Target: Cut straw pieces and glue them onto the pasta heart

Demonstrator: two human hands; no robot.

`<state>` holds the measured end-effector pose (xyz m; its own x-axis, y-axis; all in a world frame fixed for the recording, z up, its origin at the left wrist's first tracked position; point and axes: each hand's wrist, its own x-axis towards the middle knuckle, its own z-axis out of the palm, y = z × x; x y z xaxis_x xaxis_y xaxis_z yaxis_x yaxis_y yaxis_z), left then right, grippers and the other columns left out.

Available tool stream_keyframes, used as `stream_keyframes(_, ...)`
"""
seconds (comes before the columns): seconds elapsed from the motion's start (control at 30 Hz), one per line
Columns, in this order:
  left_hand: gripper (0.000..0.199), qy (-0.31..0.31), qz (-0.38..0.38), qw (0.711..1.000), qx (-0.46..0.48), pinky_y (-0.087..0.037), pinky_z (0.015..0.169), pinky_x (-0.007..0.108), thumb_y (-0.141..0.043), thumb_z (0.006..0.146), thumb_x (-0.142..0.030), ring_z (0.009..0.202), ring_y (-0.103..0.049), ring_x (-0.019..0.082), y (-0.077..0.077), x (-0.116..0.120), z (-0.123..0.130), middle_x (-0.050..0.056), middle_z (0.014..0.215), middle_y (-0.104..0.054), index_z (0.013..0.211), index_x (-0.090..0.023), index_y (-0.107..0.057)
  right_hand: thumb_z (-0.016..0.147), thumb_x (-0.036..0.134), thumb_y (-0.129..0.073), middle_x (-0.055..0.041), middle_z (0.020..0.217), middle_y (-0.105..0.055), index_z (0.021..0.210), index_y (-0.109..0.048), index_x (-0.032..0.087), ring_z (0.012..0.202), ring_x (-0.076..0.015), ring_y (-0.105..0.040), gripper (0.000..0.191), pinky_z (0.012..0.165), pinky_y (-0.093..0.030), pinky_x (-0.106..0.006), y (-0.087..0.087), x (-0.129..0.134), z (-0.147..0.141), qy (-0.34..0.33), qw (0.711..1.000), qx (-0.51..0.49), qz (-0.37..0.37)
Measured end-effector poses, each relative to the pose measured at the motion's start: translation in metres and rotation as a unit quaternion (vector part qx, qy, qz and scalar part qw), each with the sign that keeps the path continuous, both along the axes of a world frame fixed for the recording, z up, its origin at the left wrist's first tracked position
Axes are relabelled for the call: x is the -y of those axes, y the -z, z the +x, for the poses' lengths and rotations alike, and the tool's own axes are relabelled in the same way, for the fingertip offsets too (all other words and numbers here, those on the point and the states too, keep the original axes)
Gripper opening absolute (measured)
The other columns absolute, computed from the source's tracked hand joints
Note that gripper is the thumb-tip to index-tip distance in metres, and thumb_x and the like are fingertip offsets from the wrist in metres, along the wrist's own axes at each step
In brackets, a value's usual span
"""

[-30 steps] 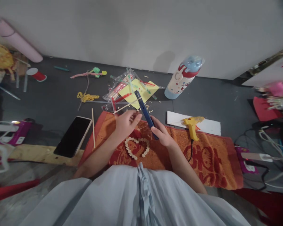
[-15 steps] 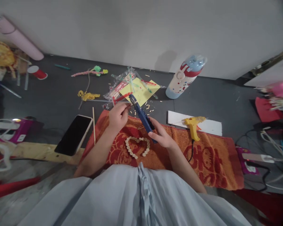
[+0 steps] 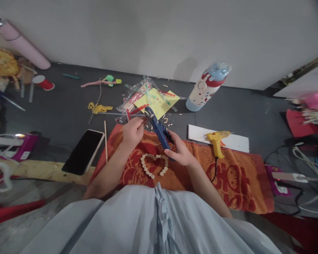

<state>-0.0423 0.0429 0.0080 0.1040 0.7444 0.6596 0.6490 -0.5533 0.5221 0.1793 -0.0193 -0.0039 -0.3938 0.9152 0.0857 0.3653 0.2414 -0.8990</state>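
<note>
In the head view, the step in hand seems to be offering something small to the head of a blue hand tool [image 3: 160,133], which the right hand [image 3: 180,151] grips by its handles. The left hand [image 3: 133,130] is beside that head, its fingers curled narrow; whether they hold anything I cannot tell. The next move probably calls for a steady right-hand squeeze with the left fingertips clear of the tool's head. Between the forearms, closer to the body than either hand, a pale heart-shaped outline [image 3: 143,163] lies on the orange towel [image 3: 235,176], with a gap at its lower end. Beyond the left hand, a clear plastic packet [image 3: 129,101] contains thin pale and reddish sticks; yellow paper [image 3: 159,106] lies just beside it, and loose pale bits [image 3: 166,120] lie before the tool. Beyond the right hand stands a patterned bottle [image 3: 202,92], its contents hidden. Far out past the left hand, a pink flask [image 3: 26,46] likewise hides its contents.
</note>
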Motion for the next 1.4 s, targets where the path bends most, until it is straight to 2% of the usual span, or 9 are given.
stream_keyframes(0.1,0.026,0.01,-0.028,1.0,-0.009,-0.05,0.07,0.023,-0.047,0.083,-0.013,0.075,-0.066,0.014,-0.003,0.0,-0.002,0.004,0.081,-0.073,0.087,-0.017,-0.072,0.082,0.068,-0.048,-0.0227,0.143,-0.044,0.142,-0.034,0.012,0.133,-0.0354,-0.044,0.083,0.112,-0.033,-0.054,0.001,0.0,0.003,-0.005,1.0,0.017,0.005)
stream_keyframes(0.27,0.018,0.034,-0.055,0.997,0.048,-0.046,0.06,0.022,-0.053,0.083,-0.017,0.062,-0.061,0.012,-0.014,0.002,0.0,0.003,0.067,-0.069,0.076,-0.016,-0.07,0.083,0.068,-0.047,-0.0245,0.144,-0.041,0.143,-0.031,0.011,0.134,-0.0356,-0.041,0.085,0.112,-0.032,-0.054,0.002,-0.001,0.007,-0.017,0.999,0.031,0.025)
stream_keyframes(0.43,0.025,0.073,-0.149,0.979,0.117,-0.042,0.053,0.021,-0.054,0.082,-0.023,0.054,-0.055,0.01,-0.022,0.003,0.001,0.0,0.055,-0.06,0.059,-0.017,-0.059,0.082,0.067,-0.05,-0.0221,0.145,-0.04,0.145,-0.028,0.014,0.135,-0.0348,-0.041,0.086,0.112,-0.033,-0.053,0.002,-0.002,0.012,-0.027,0.998,0.037,0.045)
stream_keyframes(0.53,0.022,0.111,-0.204,0.962,0.147,-0.042,0.053,0.021,-0.054,0.083,-0.023,0.052,-0.053,0.01,-0.024,0.002,-0.001,-0.001,0.055,-0.059,0.062,-0.017,-0.06,0.082,0.066,-0.05,-0.0227,0.145,-0.041,0.145,-0.03,0.013,0.135,-0.0349,-0.042,0.085,0.112,-0.034,-0.052,0.002,-0.004,0.015,-0.038,0.998,0.033,0.044)
stream_keyframes(0.63,0.022,0.128,-0.227,0.956,0.135,-0.043,0.056,0.022,-0.052,0.083,-0.02,0.054,-0.054,0.01,-0.024,0.0,-0.004,-0.001,0.056,-0.06,0.062,-0.017,-0.06,0.082,0.067,-0.051,-0.0216,0.143,-0.045,0.144,-0.033,0.013,0.133,-0.0347,-0.044,0.084,0.111,-0.034,-0.052,0.0,-0.004,0.016,-0.043,0.998,0.031,0.038)
stream_keyframes(0.93,0.021,0.051,-0.191,0.979,0.04,-0.045,0.06,0.024,-0.051,0.083,-0.026,0.062,-0.061,0.014,-0.021,-0.001,-0.006,0.001,0.066,-0.068,0.07,-0.017,-0.064,0.086,0.06,-0.051,-0.016,0.142,-0.049,0.142,-0.038,0.018,0.129,-0.0329,-0.048,0.071,0.11,-0.037,-0.05,-0.007,-0.003,0.014,-0.032,0.999,0.006,0.0)
stream_keyframes(1.1,0.019,0.044,-0.159,0.986,0.022,-0.047,0.063,0.024,-0.051,0.082,-0.023,0.066,-0.063,0.015,-0.02,-0.002,-0.006,0.003,0.07,-0.071,0.073,-0.017,-0.067,0.089,0.055,-0.05,-0.0151,0.139,-0.052,0.142,-0.04,0.018,0.127,-0.0315,-0.051,0.065,0.108,-0.039,-0.049,-0.005,-0.004,0.015,-0.035,0.999,0.001,-0.01)
stream_keyframes(1.27,0.02,0.039,-0.163,0.986,0.018,-0.05,0.068,0.025,-0.051,0.083,-0.022,0.071,-0.065,0.015,-0.016,-0.002,-0.008,0.004,0.078,-0.073,0.085,-0.016,-0.071,0.09,0.055,-0.047,-0.0147,0.14,-0.053,0.141,-0.041,0.018,0.127,-0.0305,-0.051,0.063,0.108,-0.04,-0.048,-0.002,-0.004,0.015,-0.032,0.999,-0.011,-0.018)
stream_keyframes(1.4,0.021,0.045,-0.157,0.986,0.024,-0.05,0.067,0.025,-0.051,0.082,-0.021,0.07,-0.066,0.015,-0.016,-0.002,-0.009,0.004,0.078,-0.073,0.086,-0.016,-0.071,0.091,0.055,-0.047,-0.0149,0.139,-0.053,0.141,-0.041,0.017,0.127,-0.0301,-0.052,0.063,0.108,-0.04,-0.048,-0.001,-0.004,0.015,-0.034,0.999,-0.013,-0.019)
